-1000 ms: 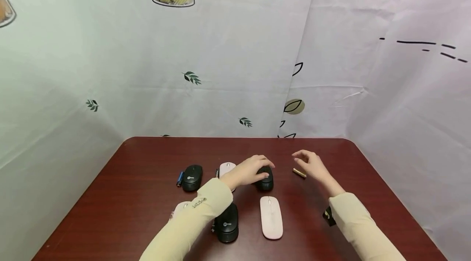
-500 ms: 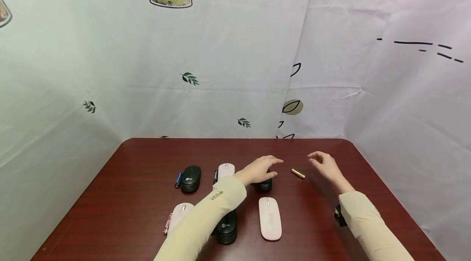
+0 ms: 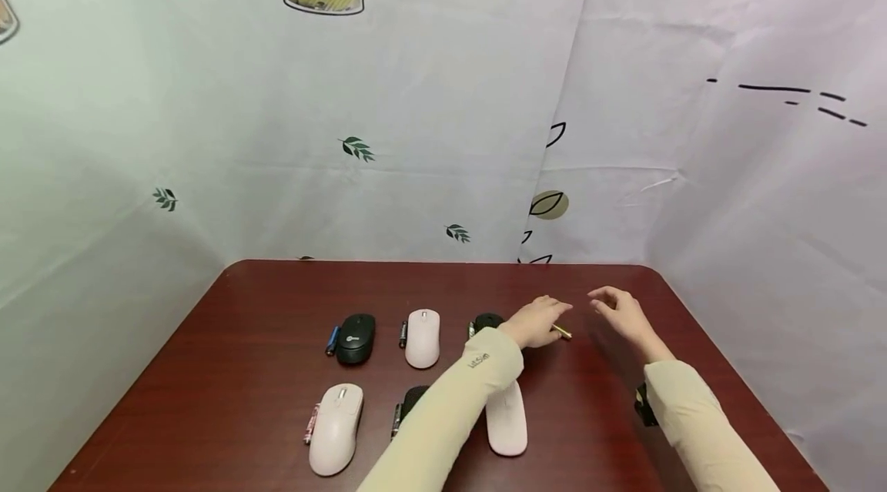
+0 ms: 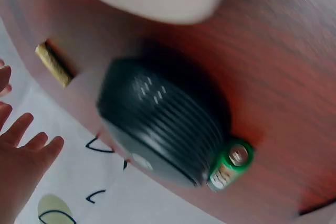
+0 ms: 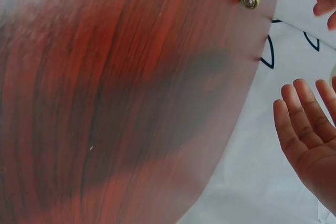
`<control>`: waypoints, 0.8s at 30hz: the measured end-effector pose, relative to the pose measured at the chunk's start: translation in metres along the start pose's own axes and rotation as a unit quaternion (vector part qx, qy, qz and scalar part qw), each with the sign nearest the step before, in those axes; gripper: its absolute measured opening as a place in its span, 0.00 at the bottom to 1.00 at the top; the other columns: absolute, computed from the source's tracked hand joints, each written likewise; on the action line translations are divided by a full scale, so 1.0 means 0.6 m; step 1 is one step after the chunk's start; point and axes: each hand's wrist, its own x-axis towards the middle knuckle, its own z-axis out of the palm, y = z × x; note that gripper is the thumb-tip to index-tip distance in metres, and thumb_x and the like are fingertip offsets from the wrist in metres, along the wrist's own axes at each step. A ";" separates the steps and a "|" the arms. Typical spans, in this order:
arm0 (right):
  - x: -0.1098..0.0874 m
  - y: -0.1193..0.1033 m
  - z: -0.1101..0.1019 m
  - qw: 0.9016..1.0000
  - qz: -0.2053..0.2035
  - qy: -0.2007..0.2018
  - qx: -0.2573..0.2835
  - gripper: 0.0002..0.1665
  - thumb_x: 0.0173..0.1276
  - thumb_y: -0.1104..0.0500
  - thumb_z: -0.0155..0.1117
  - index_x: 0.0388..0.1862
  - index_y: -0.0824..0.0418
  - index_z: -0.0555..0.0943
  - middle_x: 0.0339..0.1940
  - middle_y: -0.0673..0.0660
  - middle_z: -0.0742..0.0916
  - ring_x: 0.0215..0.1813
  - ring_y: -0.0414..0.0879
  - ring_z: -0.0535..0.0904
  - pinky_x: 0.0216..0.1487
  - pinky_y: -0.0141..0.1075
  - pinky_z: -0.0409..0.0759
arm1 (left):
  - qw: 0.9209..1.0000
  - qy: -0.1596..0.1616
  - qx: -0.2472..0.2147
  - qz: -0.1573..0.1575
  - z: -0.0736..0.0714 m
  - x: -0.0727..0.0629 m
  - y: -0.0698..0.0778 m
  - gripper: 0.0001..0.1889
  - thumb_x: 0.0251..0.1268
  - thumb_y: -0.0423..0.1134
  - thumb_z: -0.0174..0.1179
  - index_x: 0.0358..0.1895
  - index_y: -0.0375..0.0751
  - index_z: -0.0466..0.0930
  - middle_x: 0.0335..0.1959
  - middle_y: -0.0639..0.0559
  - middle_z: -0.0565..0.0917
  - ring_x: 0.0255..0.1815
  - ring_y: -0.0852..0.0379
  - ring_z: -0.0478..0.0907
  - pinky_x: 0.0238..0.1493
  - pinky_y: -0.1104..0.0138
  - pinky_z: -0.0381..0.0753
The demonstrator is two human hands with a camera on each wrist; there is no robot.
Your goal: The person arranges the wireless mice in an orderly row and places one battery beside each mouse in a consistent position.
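My left hand point(image 3: 537, 321) hovers over the table beside a small gold battery point(image 3: 563, 333), fingers extended and none gripping it. The left wrist view shows the same gold battery point(image 4: 54, 64) lying apart from the spread fingers of my left hand point(image 4: 26, 156). Behind that hand, a black computer mouse point(image 3: 489, 320) is partly covered; a green battery point(image 4: 231, 163) lies against its side. To the right, my right hand point(image 3: 624, 316) is held above the table with relaxed fingers and nothing in them. Its fingers look loosely straight in the right wrist view point(image 5: 310, 135).
A black mouse point(image 3: 356, 339) with a blue battery point(image 3: 333, 340) and a pink mouse point(image 3: 423, 338) with a dark battery point(image 3: 403, 333) stand at back left. In front are a white mouse point(image 3: 336, 429), a half-hidden black mouse point(image 3: 413, 398) and a pink mouse point(image 3: 507, 419).
My left hand has left the back-right black mouse and moved right towards the gold battery. My right hand has shifted right, away from that battery.
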 end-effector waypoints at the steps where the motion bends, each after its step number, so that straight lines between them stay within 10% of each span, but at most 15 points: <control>1: 0.000 0.000 0.000 1.000 -0.001 0.000 0.000 0.14 0.70 0.65 0.54 0.49 0.75 0.76 0.41 0.72 0.83 0.39 0.61 0.81 0.31 0.30 0.75 | 1.000 -0.009 0.007 -0.014 0.001 0.001 0.006 0.28 0.67 0.44 0.56 0.70 0.54 0.63 0.69 0.57 0.66 0.73 0.54 0.58 0.70 0.66 0.61; 9: 0.000 0.006 0.002 1.000 0.011 -0.002 0.008 0.15 0.70 0.65 0.53 0.51 0.75 0.75 0.43 0.74 0.83 0.42 0.64 0.81 0.34 0.37 0.79 | 0.986 -0.101 0.057 -0.120 0.007 0.001 0.056 0.30 0.67 0.52 0.53 0.70 0.73 0.54 0.75 0.67 0.51 0.77 0.56 0.47 0.72 0.57 0.55; 15: 0.003 0.009 0.004 1.000 0.007 -0.008 0.013 0.15 0.70 0.65 0.53 0.51 0.74 0.76 0.43 0.73 0.83 0.43 0.64 0.81 0.35 0.33 0.78 | 0.981 -0.138 0.092 -0.101 0.010 -0.003 0.068 0.24 0.72 0.46 0.47 0.69 0.69 0.60 0.71 0.70 0.60 0.74 0.63 0.53 0.67 0.63 0.63; 24: -0.003 0.010 0.005 1.000 0.003 0.000 0.012 0.15 0.71 0.64 0.54 0.50 0.73 0.76 0.41 0.72 0.83 0.41 0.62 0.81 0.33 0.30 0.77 | 0.987 -0.088 0.122 -0.049 0.018 0.001 0.060 0.12 0.68 0.38 0.54 0.50 0.57 0.82 0.56 0.59 0.75 0.53 0.59 0.72 0.48 0.72 0.75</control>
